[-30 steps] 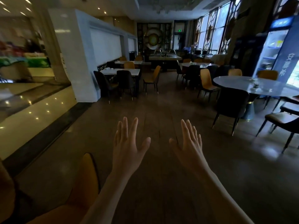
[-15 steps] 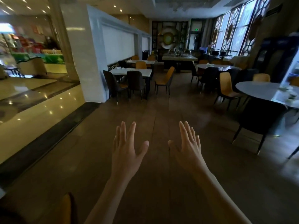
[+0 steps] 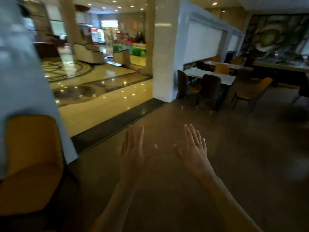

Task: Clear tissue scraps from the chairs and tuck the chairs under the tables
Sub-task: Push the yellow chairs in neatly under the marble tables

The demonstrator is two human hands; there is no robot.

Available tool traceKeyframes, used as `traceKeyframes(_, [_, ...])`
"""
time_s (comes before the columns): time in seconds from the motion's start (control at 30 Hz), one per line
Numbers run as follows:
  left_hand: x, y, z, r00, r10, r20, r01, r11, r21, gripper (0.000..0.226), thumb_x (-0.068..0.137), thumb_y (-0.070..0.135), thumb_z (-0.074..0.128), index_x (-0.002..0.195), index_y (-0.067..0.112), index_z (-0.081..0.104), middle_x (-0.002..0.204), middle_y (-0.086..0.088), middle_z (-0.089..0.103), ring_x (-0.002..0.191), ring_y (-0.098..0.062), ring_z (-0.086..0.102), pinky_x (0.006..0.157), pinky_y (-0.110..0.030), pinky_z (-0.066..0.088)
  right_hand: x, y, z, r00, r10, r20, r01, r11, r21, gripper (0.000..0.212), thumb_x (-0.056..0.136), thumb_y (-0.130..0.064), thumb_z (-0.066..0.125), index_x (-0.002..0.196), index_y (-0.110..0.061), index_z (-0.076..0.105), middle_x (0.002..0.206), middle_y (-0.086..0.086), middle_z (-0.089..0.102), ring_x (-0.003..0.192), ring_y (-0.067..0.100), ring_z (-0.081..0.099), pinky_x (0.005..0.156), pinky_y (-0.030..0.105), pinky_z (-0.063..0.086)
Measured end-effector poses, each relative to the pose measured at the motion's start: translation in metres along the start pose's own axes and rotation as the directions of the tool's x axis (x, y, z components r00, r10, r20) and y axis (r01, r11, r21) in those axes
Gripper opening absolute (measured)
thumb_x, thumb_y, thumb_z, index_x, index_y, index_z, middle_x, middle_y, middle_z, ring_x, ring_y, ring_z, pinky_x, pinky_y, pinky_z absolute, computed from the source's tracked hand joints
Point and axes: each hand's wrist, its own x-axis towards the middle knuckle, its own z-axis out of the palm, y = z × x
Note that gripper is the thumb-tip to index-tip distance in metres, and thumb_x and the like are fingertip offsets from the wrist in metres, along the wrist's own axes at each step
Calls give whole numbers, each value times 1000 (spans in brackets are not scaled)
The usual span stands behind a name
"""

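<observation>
My left hand and my right hand are stretched out in front of me over the brown floor, fingers spread, both holding nothing. A yellow chair stands close at the lower left, its seat facing me. Farther off at the right, a white rectangular table has dark chairs beside it and a yellow chair pulled out at its right end. I see no tissue scraps; the picture is blurred.
A white pillar stands at mid-distance, and a pale blurred column rises right behind the near yellow chair. A glossy tiled lobby floor lies beyond a dark floor strip. A second table with yellow chairs stands farther back.
My view has swung left: the round table at the right is out of sight, the lobby and a near yellow chair have come in. My hands stay raised and spread.
</observation>
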Motion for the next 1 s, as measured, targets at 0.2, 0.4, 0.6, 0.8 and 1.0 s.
traceKeyframes(0.2, [6,-81,-48,938,-268,-220,300,945,129,97,75,91,24,156,42,1,167,4,-13,152,-17,-13,123,-51,11,74,-70,90,903,-363,229,321,926,200,84,89,-70,32,152,-37,-13,165,-3,-14,149,19,-14,122,48,-2])
traceKeyframes(0.4, [-38,-105,-81,758,-360,-544,513,843,158,83,87,80,28,156,40,7,168,1,3,154,-19,-3,122,-51,16,91,-144,153,713,-611,343,506,788,351,85,90,-68,34,156,-30,-5,165,-2,-13,151,21,-12,122,49,-2])
traceKeyframes(0.6, [-100,-90,-97,529,-498,-687,782,600,167,92,82,84,22,158,35,8,168,1,-1,152,-14,-9,122,-46,12,59,-176,187,492,-788,371,542,611,578,81,91,-71,32,154,-36,-4,162,-11,-10,152,24,-5,120,50,0])
traceKeyframes(0.8, [-162,-70,-107,368,-526,-767,888,444,122,85,87,75,34,158,36,6,168,2,-2,153,-15,-9,121,-44,10,10,-189,199,303,-862,406,506,506,698,76,93,-66,32,154,-40,-4,166,-9,-10,152,19,-11,122,53,-1])
traceKeyframes(1.0, [-221,-70,-94,141,-623,-769,920,369,-130,86,86,78,38,157,37,13,167,4,3,154,-19,2,118,-50,19,-26,-193,208,225,-840,495,321,543,776,76,97,-54,45,157,-31,6,166,-7,0,152,17,1,122,52,5])
